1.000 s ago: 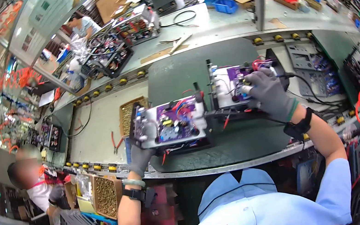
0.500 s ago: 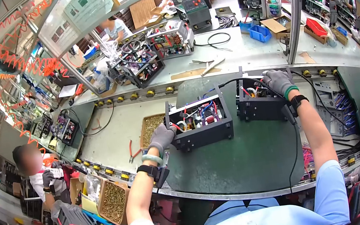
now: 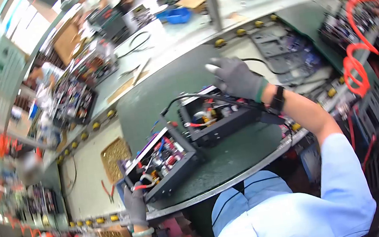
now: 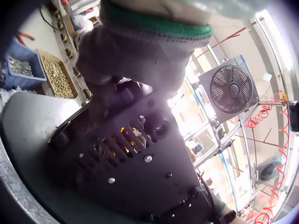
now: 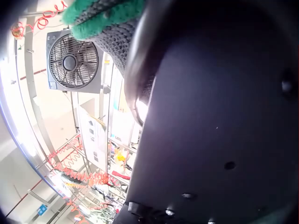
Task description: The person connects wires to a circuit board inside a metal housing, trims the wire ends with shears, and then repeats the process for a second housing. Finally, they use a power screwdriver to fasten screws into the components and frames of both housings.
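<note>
Two dark, open-topped electronics cases stand side by side on the green work mat (image 3: 156,89). The left case (image 3: 167,185) shows coloured wires and parts inside and sits at an angle. My left hand (image 3: 135,205), in a grey glove, grips its near left corner; in the left wrist view the gloved fingers (image 4: 100,100) bend over the edge above its slotted panel (image 4: 126,177). Over the back of the right case (image 3: 225,125) is my gloved right hand (image 3: 237,79), its fingers stretched leftward. A black cable (image 3: 186,96) arches across that case. The right wrist view is mostly filled by a dark panel (image 5: 219,121).
Left of the mat lie a box of brass-coloured small parts (image 3: 116,158) and red-handled pliers (image 3: 109,192). Grey panels (image 3: 277,51) lie beyond the right hand. An orange coiled hose (image 3: 355,62) hangs at the right. Rollers (image 3: 96,125) line the bench edges.
The cases went from boards facing me to dark sides facing me, then the left one swung to an angle. My right hand has come off the right case's top. The head view has turned.
</note>
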A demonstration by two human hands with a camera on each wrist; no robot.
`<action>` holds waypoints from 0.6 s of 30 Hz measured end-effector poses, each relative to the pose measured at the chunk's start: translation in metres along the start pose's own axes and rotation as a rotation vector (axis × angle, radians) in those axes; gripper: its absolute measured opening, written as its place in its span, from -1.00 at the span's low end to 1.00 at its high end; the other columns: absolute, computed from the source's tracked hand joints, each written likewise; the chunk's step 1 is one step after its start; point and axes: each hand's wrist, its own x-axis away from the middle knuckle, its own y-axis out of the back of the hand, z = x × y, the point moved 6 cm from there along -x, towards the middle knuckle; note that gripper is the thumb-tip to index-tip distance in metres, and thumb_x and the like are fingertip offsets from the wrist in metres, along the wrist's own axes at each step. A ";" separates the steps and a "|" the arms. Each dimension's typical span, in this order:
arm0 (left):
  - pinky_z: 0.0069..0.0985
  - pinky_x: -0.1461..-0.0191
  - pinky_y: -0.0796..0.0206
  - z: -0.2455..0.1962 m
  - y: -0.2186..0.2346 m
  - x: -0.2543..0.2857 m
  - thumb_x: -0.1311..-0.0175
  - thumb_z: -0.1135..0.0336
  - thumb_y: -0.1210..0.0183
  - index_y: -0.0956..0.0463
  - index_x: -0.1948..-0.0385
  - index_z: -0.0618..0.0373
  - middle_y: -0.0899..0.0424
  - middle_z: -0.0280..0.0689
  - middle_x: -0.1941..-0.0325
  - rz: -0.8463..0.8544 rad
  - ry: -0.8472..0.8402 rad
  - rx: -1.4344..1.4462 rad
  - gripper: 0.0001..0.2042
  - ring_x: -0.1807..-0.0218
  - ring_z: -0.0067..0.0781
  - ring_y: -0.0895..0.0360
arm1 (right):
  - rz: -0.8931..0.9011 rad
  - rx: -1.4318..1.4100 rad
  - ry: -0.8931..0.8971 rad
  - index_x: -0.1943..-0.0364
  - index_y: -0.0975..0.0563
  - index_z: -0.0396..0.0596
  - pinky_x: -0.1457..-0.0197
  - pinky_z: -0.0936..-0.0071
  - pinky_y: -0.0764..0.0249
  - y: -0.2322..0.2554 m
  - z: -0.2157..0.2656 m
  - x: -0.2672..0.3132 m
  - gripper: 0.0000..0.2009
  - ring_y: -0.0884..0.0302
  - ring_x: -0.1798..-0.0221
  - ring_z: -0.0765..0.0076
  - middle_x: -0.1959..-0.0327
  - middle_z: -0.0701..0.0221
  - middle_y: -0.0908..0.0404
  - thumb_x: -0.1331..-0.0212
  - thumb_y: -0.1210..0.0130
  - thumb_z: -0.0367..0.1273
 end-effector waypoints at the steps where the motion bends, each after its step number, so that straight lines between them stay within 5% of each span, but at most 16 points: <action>1: -0.51 0.16 -0.38 0.005 0.001 -0.003 -0.35 0.18 -0.18 -0.57 0.08 0.23 -0.65 -0.34 0.23 0.032 0.005 0.028 -0.70 0.23 -0.57 -0.51 | -0.114 0.019 -0.009 -0.08 -0.54 -0.07 -0.02 0.17 -0.52 0.021 -0.003 -0.004 -0.59 -0.58 0.01 0.05 -0.09 0.23 -0.56 -0.09 -0.19 -0.32; 3: -0.62 0.44 -0.41 0.037 0.009 -0.017 -0.37 0.09 -0.15 -0.49 0.09 0.08 -0.56 -0.47 0.39 0.008 -0.019 0.055 -0.72 0.42 -0.67 -0.51 | -0.284 -0.009 -0.114 -0.06 -0.56 0.01 0.05 0.16 -0.53 0.058 -0.020 -0.003 -0.62 -0.60 0.07 0.02 -0.04 0.25 -0.59 -0.11 -0.19 -0.31; 5: -0.60 0.45 -0.42 0.027 0.002 -0.010 -0.38 0.08 -0.15 -0.48 0.12 0.06 -0.55 -0.45 0.40 0.010 0.059 0.178 -0.73 0.44 -0.65 -0.52 | -0.320 -0.040 -0.242 -0.04 -0.57 0.01 0.07 0.17 -0.53 0.087 -0.049 0.011 -0.66 -0.61 0.14 0.01 0.07 0.22 -0.63 -0.15 -0.18 -0.31; 7: -0.58 0.18 -0.37 0.023 -0.002 -0.010 -0.39 0.10 -0.14 -0.49 0.02 0.21 -0.59 -0.38 0.20 0.074 0.011 0.252 -0.65 0.23 -0.60 -0.49 | -0.286 -0.026 -0.367 0.05 -0.61 -0.02 0.08 0.19 -0.53 0.112 -0.073 0.039 -0.73 -0.62 0.17 0.01 0.24 0.20 -0.66 -0.21 -0.15 -0.27; 11: -0.58 0.29 -0.30 0.036 0.004 -0.014 -0.39 0.04 -0.16 -0.49 0.17 0.17 -0.54 -0.42 0.31 0.009 0.005 0.209 -0.67 0.34 -0.63 -0.42 | -0.224 -0.036 -0.425 0.22 -0.67 0.00 0.11 0.18 -0.54 0.141 -0.102 0.109 -0.78 -0.64 0.22 0.03 0.37 0.18 -0.68 -0.25 -0.11 -0.20; 13: -0.57 0.28 -0.32 0.034 0.000 -0.014 -0.39 0.03 -0.17 -0.47 0.19 0.14 -0.53 -0.41 0.31 0.025 -0.005 0.201 -0.68 0.34 -0.62 -0.44 | 0.059 -0.136 -0.642 0.27 -0.66 0.05 0.13 0.17 -0.54 0.117 -0.125 0.153 -0.81 -0.64 0.25 0.02 0.34 0.22 -0.69 -0.22 -0.11 -0.20; 15: -0.56 0.28 -0.36 0.037 0.000 -0.017 -0.39 0.04 -0.17 -0.46 0.19 0.11 -0.52 -0.40 0.31 0.016 -0.032 0.291 -0.70 0.34 -0.60 -0.46 | 0.295 -0.161 -0.628 0.32 -0.64 0.08 0.14 0.17 -0.53 0.103 -0.103 0.181 -0.83 -0.64 0.24 0.02 0.34 0.27 -0.69 -0.16 -0.11 -0.21; 16: -0.58 0.48 -0.36 0.042 0.001 -0.018 -0.30 0.00 -0.22 -0.50 0.26 0.09 -0.56 -0.42 0.39 -0.055 -0.032 0.306 -0.68 0.43 -0.59 -0.56 | 0.485 -0.179 -0.626 0.34 -0.64 0.09 0.13 0.16 -0.53 0.089 -0.086 0.191 -0.83 -0.64 0.23 0.02 0.33 0.28 -0.69 -0.14 -0.09 -0.22; 18: -0.58 0.41 -0.37 0.053 0.008 -0.023 -0.35 0.03 -0.19 -0.47 0.21 0.09 -0.55 -0.40 0.34 -0.027 0.013 0.282 -0.69 0.39 -0.58 -0.52 | 0.748 -0.174 -0.554 0.32 -0.63 0.08 0.11 0.13 -0.52 0.054 -0.051 0.217 -0.82 -0.64 0.20 0.01 0.31 0.29 -0.69 -0.11 -0.07 -0.22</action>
